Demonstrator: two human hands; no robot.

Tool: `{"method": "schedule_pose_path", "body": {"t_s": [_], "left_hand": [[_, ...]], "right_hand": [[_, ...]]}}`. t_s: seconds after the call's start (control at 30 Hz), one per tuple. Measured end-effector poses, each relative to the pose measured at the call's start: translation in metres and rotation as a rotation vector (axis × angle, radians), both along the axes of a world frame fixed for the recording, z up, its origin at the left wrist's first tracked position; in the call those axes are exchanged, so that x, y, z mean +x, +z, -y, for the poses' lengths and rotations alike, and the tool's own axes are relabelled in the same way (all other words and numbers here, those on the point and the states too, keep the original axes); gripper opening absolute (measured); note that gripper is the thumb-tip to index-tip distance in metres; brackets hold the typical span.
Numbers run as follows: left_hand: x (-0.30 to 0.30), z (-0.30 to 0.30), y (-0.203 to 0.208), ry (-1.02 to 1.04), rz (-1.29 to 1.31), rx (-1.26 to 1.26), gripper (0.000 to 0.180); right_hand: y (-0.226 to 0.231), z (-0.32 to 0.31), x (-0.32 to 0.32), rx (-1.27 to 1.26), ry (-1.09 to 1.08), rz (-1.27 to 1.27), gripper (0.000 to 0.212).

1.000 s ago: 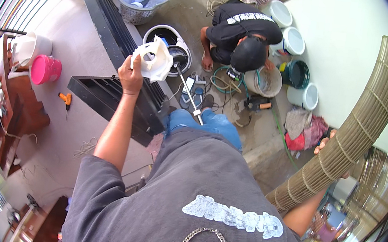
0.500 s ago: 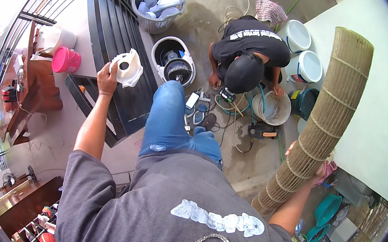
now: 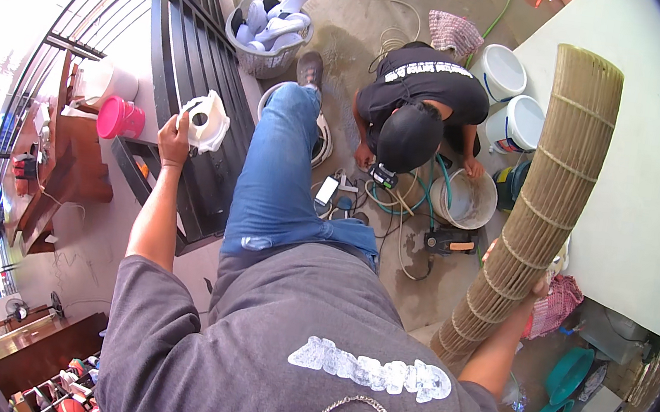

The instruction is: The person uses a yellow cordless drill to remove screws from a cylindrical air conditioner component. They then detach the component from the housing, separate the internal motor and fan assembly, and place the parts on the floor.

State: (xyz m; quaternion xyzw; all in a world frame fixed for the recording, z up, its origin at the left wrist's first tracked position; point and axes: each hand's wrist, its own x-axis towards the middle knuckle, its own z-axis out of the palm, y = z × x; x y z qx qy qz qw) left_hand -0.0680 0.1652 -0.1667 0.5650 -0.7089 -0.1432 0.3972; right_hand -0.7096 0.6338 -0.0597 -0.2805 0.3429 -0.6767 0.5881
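Observation:
In my raised left hand (image 3: 173, 139) is a white moulded plastic part (image 3: 211, 130) with a round hole, gripped by its edge beside a black slatted bench (image 3: 207, 65). My right hand (image 3: 543, 286) is wrapped round a long brown cylinder of fine lengthwise slats with ring bands, which looks like a blower wheel (image 3: 563, 145). It slants from near my right arm up toward the far right. The wheel hides much of that hand; fingertips show at its left edge. A red checkered cloth (image 3: 554, 310) shows beyond my right forearm.
A co-worker (image 3: 411, 138) crouches ahead, one hand at a pail (image 3: 483, 214). Hoses, cables, a phone (image 3: 327, 191) and a black-orange tool (image 3: 450, 241) lie on the floor. White buckets (image 3: 504, 71) line the right; a basket (image 3: 269, 65) of white pieces stands far left.
My leg has stretched forward, the shoe now showing beside the basket and the leg covering much of the mop bucket. Both held parts have shifted slightly left. Another person's feet appear at the top.

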Motion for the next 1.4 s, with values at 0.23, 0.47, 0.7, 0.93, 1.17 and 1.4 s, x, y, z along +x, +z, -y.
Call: {"method": "schedule_pose_path", "body": {"t_s": [0.23,0.47,0.7,0.93,1.17,1.4], "left_hand": [[0.002,0.004,0.008,0.037,0.144,-0.097,0.042],[-0.01,0.133,0.066,0.135,0.052,0.034,0.046],[-0.101,0.475,0.063,-0.142,-0.099,-0.111,0.035],[-0.171,0.678,-0.034,-0.269,0.082,0.276,0.023],[-0.126,0.724,-0.032,-0.125,0.178,0.48,0.031],[-0.177,0.764,-0.039,-0.051,-0.165,0.567,0.037]], "right_hand": [[-0.011,-0.015,-0.013,-0.003,0.016,-0.032,0.125],[-0.006,0.039,-0.017,0.117,-0.17,-0.152,0.123],[0.024,0.336,-0.019,0.354,-0.365,-0.328,0.121],[0.035,0.639,-0.03,0.538,-0.167,-0.056,0.115],[0.075,0.791,-0.065,0.699,-0.171,-0.069,0.108],[0.082,0.863,-0.104,0.695,-0.326,-0.023,0.099]]}}
